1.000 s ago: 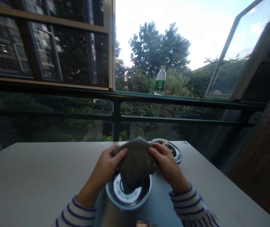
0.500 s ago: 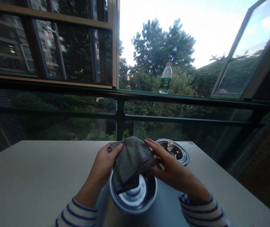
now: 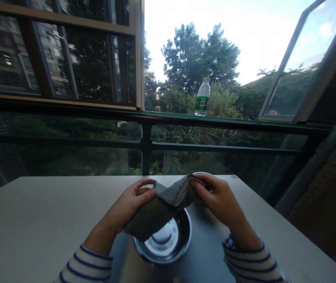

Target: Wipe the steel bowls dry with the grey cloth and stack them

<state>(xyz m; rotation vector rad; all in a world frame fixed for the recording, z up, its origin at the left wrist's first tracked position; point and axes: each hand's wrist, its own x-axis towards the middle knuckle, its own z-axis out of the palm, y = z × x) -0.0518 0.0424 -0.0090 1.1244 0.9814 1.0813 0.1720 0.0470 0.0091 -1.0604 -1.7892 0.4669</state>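
Observation:
A grey-brown cloth [image 3: 153, 216] with a speckled underside is stretched between my two hands. My left hand [image 3: 135, 200] pinches its left top edge between thumb and fingers. At the other end, my right hand [image 3: 215, 196] grips a folded corner. Below the cloth stands a round stainless steel bowl [image 3: 188, 236], its rear left part hidden by the hanging fabric. Inside the bowl I see a shiny raised round shape in the middle; whether it is the bowl's base or a separate piece I cannot tell.
A second metal dish [image 3: 203, 173] lies behind my right hand, mostly covered by it. The white table [image 3: 52, 220] ends at a dark railing [image 3: 229, 124]. A plastic bottle with a green label [image 3: 202, 100] stands on the ledge by the window opening.
The cloth has gone from draped and bunched to pulled out sideways, with a corner folded over. My right hand has closed on that corner and now covers most of the second dish.

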